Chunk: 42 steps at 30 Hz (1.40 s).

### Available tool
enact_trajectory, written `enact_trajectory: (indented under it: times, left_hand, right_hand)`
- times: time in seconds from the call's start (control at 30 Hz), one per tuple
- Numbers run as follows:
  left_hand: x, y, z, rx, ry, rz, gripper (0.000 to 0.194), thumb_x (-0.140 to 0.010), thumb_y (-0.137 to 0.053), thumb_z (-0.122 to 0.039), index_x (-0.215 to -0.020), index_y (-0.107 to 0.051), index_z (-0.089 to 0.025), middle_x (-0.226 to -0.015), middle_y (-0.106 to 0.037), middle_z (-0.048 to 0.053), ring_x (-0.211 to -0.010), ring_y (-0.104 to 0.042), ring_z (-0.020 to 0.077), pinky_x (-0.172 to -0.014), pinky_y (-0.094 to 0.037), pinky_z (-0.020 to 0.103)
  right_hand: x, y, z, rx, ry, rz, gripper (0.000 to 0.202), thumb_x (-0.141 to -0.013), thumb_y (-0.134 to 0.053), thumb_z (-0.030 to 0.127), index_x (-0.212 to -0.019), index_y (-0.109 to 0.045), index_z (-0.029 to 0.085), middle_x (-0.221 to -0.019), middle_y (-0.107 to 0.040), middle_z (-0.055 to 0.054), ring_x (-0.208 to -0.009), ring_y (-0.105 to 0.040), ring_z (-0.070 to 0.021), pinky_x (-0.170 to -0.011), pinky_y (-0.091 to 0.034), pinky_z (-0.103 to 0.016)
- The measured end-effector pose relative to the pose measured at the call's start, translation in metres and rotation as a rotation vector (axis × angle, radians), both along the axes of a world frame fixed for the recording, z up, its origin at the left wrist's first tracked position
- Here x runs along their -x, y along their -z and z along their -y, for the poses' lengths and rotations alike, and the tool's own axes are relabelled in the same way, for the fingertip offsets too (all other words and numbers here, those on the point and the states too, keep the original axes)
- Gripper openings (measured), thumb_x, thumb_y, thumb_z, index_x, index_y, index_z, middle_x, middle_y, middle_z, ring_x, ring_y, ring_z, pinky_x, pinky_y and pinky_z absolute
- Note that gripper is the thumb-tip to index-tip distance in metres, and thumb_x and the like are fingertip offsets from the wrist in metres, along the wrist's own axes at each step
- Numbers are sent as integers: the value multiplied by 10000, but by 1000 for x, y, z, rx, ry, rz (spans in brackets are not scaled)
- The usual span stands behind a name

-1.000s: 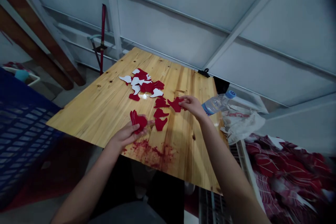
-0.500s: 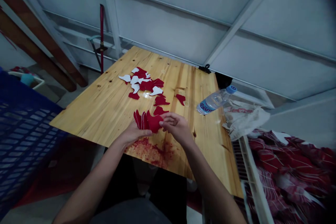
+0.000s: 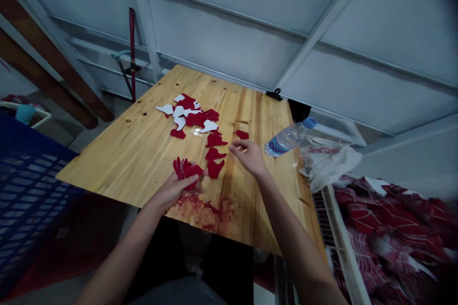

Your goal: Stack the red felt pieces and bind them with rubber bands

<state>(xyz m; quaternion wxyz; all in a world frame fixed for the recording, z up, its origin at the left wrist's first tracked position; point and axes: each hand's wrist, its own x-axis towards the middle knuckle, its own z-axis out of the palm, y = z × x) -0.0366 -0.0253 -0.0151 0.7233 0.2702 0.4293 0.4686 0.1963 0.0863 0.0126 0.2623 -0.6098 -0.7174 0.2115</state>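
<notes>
Left fingers (image 3: 187, 182) around fanned, pale-edged, curvy red pieces (image 3: 192, 169)

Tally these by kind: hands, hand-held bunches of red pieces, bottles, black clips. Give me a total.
Left hand and right hand: 2
Hand-held bunch of red pieces: 1
Bottle: 1
Black clip: 1
Total: 5

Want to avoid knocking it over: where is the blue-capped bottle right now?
In the head view, the blue-capped bottle is near the right edge of the wooden table, between the person's right hand and the crumpled white bag.
</notes>
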Motion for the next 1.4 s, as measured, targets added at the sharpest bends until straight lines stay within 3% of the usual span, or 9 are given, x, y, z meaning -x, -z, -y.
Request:
enact_trajectory:
  times: [0.13, 0.33, 0.47, 0.63, 0.77, 0.9, 1.07, 1.23, 1.4]
  left_hand:
    - [5, 2, -1, 15, -53, -11, 424, -626, -848, -250, -977, -636, -142, -995, -759, 89, -571, -680, 147, -570, -588, 281]
    - [10, 1, 0, 73, -59, -3, 386, -600, -850, -195, -935, -670, -134, -930, -770, 75, -634, -714, 172, -634, -613, 290]
    - [16, 2, 0, 112, -64, 19, 334, -591, -843, -144, -885, -690, -102, -782, -761, 73, -607, -708, 173, -600, -601, 258]
    - [22, 4, 0, 136, -38, 104, 292, -556, -836, -65, -814, -706, -108, -697, -737, 48, -589, -689, 149, -566, -571, 205]
    - [23, 6, -1, 147, -37, 138, 260, -565, -836, -82, -790, -711, -113, -678, -722, 28, -536, -641, 113, -519, -538, 182]
    - [23, 7, -2, 138, -35, 148, 309, -555, -846, -98, -837, -722, -117, -760, -748, 42, -541, -629, 99, -514, -530, 170]
    - [27, 2, -1, 147, -42, 131, 270, -603, -807, -70, -862, -731, -85, -729, -739, 59, -546, -632, 100, -536, -542, 165]
    - [34, 0, 1, 174, -111, 153, 229, -624, -759, -12, -838, -734, -91, -722, -743, 57, -543, -635, 102, -525, -545, 160]
    - [33, 4, -2, 176, -130, 167, 239, -622, -756, 9, -841, -733, -85, -748, -754, 65, -551, -653, 99, -535, -557, 150]
  right_hand:
    - [-32, 1, -62, 44, 156, 289, 274, -850, -557, 206, -1013, -747, 96, -925, -743, -153, -871, -682, -259, -773, -487, -324]
    - [-37, 15, -104, 134, 12, 404, 155, -704, -632, 98, -792, -759, 111, -724, -727, -84, -730, -662, -208, -673, -460, -249]
    - [-34, 11, -103, 162, -46, 449, 191, -689, -614, 91, -808, -762, 114, -712, -720, -53, -713, -649, -187, -635, -449, -229]
    - [-37, -7, -91, 157, -100, 483, 255, -775, -591, 149, -968, -758, 143, -869, -750, -57, -796, -667, -183, -681, -459, -226]
    - [-35, -16, -81, 145, -109, 563, 258, -763, -622, 130, -982, -757, 106, -945, -743, -147, -883, -679, -253, -775, -483, -294]
    - [-8, -6, -73, 69, -197, 573, 335, -818, -660, 250, -1119, -717, 113, -1167, -687, -177, -1089, -624, -268, -922, -449, -313]
    - [22, 14, -70, 80, -313, 546, 245, -802, -712, 296, -995, -750, 150, -1012, -738, -107, -897, -663, -208, -770, -463, -255]
    - [-14, 2, -71, 67, -272, 549, 151, -847, -670, 264, -924, -755, 166, -913, -747, -86, -813, -662, -195, -705, -448, -259]
    - [-38, -11, -71, 18, -187, 589, 165, -798, -701, 210, -907, -759, 101, -975, -718, -187, -937, -653, -282, -806, -463, -329]
